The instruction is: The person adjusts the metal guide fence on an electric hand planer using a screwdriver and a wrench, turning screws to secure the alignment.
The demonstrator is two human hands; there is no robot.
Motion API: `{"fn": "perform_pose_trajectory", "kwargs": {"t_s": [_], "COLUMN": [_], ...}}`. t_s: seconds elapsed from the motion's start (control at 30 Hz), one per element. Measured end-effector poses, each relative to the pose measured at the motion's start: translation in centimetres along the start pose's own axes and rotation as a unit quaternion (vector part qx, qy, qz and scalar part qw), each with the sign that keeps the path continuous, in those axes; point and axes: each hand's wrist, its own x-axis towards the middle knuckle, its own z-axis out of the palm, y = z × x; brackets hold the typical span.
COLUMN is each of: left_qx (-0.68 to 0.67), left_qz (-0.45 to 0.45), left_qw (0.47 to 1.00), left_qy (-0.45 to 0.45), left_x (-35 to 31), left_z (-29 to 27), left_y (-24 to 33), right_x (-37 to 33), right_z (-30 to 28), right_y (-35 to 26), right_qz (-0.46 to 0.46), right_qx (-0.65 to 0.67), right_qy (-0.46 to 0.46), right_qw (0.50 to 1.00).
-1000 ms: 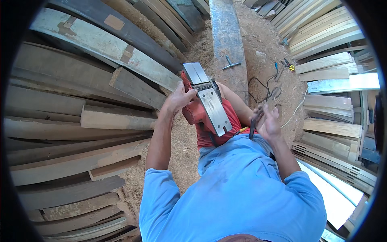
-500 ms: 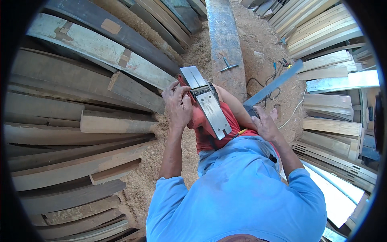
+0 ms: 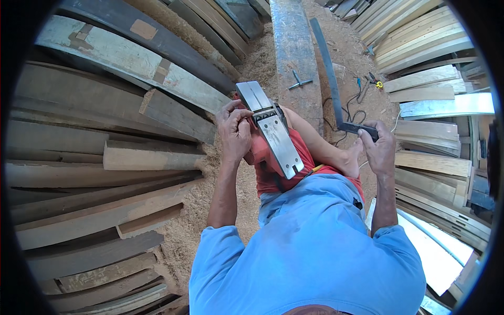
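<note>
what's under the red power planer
Around the planer, red shorts and a bare leg show. What lies directly beneath is covered by the tool, so what it rests on cannot be told.

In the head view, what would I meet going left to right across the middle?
Left-side boards, left hand, red power planer, L-shaped tool, right hand, right-side boards.

Planer probably on the lap
</note>
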Motion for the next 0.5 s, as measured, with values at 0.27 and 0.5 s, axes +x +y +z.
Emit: {"fn": "perform_pose_trajectory", "kwargs": {"t_s": [0.27,0.5], "left_qx": [0.038,0.025], "left_qz": [0.007,-0.003], "left_qw": [0.999,0.999], "left_qy": [0.019,0.027], "left_x": [-0.1,-0.2], "left_z": [0.0,0.1], "left_y": [0.3,0.2], "right_x": [-2.3,-4.2], "right_z": [4.9,6.8], "right_y": [-4.1,-6.2], "right_qz": [-0.06,-0.138], "right_qx": [0.153,0.101], "right_qy": [0.031,-0.03], "right_qw": [0.986,0.985]}}
